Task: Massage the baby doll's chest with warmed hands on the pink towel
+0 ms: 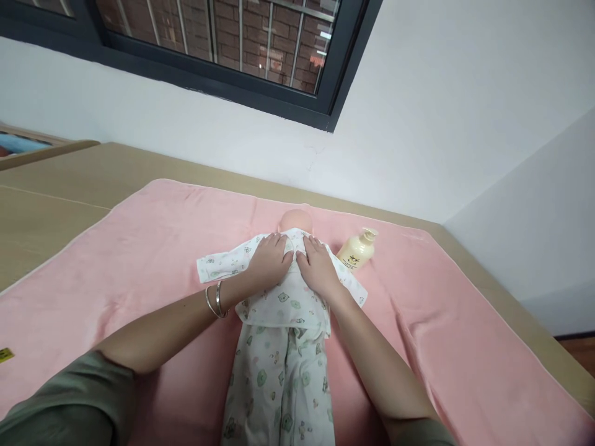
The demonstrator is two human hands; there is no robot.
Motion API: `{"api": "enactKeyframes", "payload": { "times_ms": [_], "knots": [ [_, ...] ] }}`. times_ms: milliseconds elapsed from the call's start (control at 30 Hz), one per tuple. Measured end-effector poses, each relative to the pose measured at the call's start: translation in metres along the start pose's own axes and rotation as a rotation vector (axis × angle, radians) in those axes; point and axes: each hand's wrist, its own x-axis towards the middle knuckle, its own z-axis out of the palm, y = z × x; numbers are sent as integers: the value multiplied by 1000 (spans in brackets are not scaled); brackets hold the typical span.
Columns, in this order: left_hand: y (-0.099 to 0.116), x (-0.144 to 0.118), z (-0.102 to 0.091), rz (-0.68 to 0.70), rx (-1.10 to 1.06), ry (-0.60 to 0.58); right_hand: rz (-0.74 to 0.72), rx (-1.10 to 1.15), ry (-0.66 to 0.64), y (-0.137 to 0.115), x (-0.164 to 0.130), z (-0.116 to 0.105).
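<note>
A baby doll (296, 220) lies on a pink blanket, its head at the far end. It wears a white long-sleeved top (283, 303) and white trousers (274, 378), both printed with green leaf shapes and small figures. My left hand (271, 260) rests flat on the upper left of the top, fingers stretched toward the head. Mirroring it, my right hand (318, 266) lies flat on the upper right side. The thumbs almost meet at the middle of the chest. Neither hand holds anything. The doll's hands do not show at the sleeve ends.
A cream pump bottle (357, 249) lies tilted on the pink blanket (158, 260), right of the doll's shoulder. Around the blanket shows a wooden surface (116, 167), with a white wall (418, 124) and dark-framed window (260, 99) behind. A yellow label (6, 355) is at the left edge.
</note>
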Motion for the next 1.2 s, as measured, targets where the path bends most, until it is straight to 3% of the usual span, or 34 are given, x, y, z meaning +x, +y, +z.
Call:
{"api": "enactKeyframes", "payload": {
  "times_ms": [133, 333, 433, 567, 667, 767, 933, 1067, 1200],
  "knots": [
    [3, -4, -5, 18, 31, -7, -13, 23, -8, 1, 0, 0],
    [10, -18, -17, 320, 104, -69, -3, 58, -41, 3, 1, -10],
    [4, -9, -17, 245, 22, -125, 5, -3, -30, -10, -7, -9],
    [-5, 12, -11, -20, -73, -177, 29, -122, -34, -32, -23, -4],
    [0, 14, -5, -154, -93, -171, 13, -129, -27, -34, -25, -3],
    [14, 1, -3, -136, -34, -110, -29, -10, -25, -18, -13, -8],
    [22, -20, -8, 27, -7, -75, 7, 45, -10, 10, 6, -13],
    [6, -8, -11, 85, -37, -116, 20, -45, -23, -5, -4, -6],
    [-8, 7, -10, -36, -63, -147, 8, -88, -40, -31, -22, 1]
  ]
}}
